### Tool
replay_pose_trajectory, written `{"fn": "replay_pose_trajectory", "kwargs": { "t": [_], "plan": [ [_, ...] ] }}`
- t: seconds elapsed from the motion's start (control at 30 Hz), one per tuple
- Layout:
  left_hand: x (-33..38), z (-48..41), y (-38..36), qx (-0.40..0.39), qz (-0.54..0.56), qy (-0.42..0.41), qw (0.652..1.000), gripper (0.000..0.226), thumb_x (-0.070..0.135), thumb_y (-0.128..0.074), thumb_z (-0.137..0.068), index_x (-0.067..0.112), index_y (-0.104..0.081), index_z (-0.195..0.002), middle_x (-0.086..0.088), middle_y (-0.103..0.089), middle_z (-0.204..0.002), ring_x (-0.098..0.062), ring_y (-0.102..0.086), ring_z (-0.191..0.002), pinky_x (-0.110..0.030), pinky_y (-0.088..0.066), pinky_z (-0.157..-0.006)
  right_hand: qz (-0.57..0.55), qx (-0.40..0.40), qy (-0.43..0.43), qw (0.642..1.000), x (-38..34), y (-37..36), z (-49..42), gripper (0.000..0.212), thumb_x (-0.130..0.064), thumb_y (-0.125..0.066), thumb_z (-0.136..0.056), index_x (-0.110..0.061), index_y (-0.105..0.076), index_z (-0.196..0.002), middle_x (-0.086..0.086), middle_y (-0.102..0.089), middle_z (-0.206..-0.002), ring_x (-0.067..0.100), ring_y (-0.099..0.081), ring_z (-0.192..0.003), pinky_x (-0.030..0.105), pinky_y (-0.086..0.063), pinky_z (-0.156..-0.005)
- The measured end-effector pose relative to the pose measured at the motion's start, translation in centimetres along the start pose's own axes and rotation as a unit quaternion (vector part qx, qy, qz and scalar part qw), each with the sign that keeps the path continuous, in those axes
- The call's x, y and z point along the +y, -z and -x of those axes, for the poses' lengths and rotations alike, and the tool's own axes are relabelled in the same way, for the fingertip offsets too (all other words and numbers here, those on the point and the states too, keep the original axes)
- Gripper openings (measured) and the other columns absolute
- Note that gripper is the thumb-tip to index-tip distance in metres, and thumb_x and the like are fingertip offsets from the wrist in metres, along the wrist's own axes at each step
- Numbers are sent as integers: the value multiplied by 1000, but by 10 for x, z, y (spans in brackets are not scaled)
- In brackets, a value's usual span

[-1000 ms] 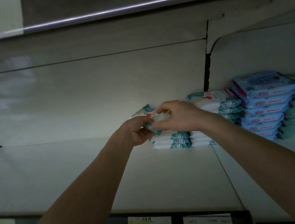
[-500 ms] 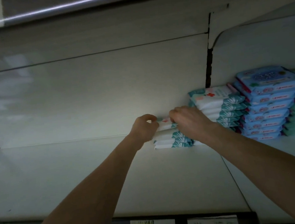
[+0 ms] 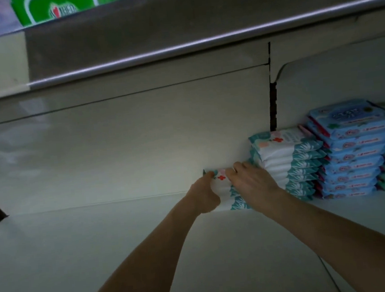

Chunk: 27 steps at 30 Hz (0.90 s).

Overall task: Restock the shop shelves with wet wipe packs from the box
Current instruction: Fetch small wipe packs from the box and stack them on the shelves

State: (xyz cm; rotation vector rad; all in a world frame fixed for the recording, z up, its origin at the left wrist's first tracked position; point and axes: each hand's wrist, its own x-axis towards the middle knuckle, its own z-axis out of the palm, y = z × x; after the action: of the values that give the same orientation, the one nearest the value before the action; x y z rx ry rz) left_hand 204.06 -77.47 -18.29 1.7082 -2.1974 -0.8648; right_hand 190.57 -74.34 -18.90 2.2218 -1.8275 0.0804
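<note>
Head view shows both hands reaching to the back of the shelf. The left hand curls its fingers round the left end of the top wet wipe pack on a short stack, and the right hand grips the pack from above. A taller stack stands just right of it, with blue packs beyond.

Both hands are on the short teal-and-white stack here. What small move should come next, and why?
Probably let go. The left hand and right hand both grip the top pack, which already lies flat on the short stack, roughly aligned with the packs beneath. The taller stack beside it suggests more packs belong here.
</note>
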Motion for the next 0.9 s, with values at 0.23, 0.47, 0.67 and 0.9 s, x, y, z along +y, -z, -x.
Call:
{"fn": "replay_pose_trajectory", "kwargs": {
  "t": [0.23,0.47,0.67,0.9],
  "plan": [
    [1,-3,0,91,-230,-18,969,50,13,-55,-90,20,-46,-138,-8,-54,-128,-26,-55,-116,-34,-47,-97,-15,90,16,996,2,-5,3,59,2,-89,-19,-4,-67,-74,12,-60,-70,26,-60,-59,28,-45,-42],
    [5,-5,-2,111,-244,-27,963,45,14,-53,-92,23,-49,-136,-6,-56,-129,-24,-55,-116,-32,-47,-97,-27,74,-10,997,3,-5,-4,57,1,-88,-22,-3,-68,-75,11,-62,-70,27,-62,-62,25,-46,-45],
    [2,-3,17,-2,-15,12,1000,55,19,-60,-92,16,-42,-144,-13,-59,-119,-21,-58,-81,-24,-49,-58,-48,18,17,999,9,3,2,32,-5,-56,-87,-4,-53,-119,13,-52,-119,28,-50,-111,34,-43,-83],
    [3,-3,14,46,-101,-4,994,47,25,-59,-94,20,-50,-140,-8,-59,-126,-23,-64,-102,-31,-51,-87,-67,46,15,997,13,-5,-4,36,2,-49,-91,-6,-56,-125,14,-54,-116,30,-52,-108,34,-42,-81]
  ]
}}
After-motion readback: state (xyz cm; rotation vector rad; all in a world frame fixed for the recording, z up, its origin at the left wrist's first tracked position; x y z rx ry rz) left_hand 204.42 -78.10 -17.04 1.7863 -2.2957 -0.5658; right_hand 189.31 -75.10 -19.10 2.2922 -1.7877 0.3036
